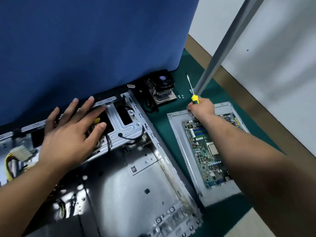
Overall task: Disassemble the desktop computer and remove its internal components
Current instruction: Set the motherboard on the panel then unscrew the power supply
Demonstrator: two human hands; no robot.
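Fingers of my left hand (pixel 71 132) lie spread flat on the drive cage (pixel 123 124) to steady the computer case (pixel 130 182). My right hand (pixel 201 108) grips the screwdriver (pixel 193 93), probably lifting it from the mat (pixel 162 124); the motherboard (pixel 205 151) sits on the side panel (pixel 179 127).

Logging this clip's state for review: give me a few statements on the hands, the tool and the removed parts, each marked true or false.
1. The right hand grips a yellow-handled screwdriver. True.
2. The left hand holds the motherboard. False: it rests with spread fingers on the computer case.
3. The motherboard lies outside the case, on a grey panel. True.
4. The cooler fan is still mounted on the motherboard. False: it sits apart on the green mat.
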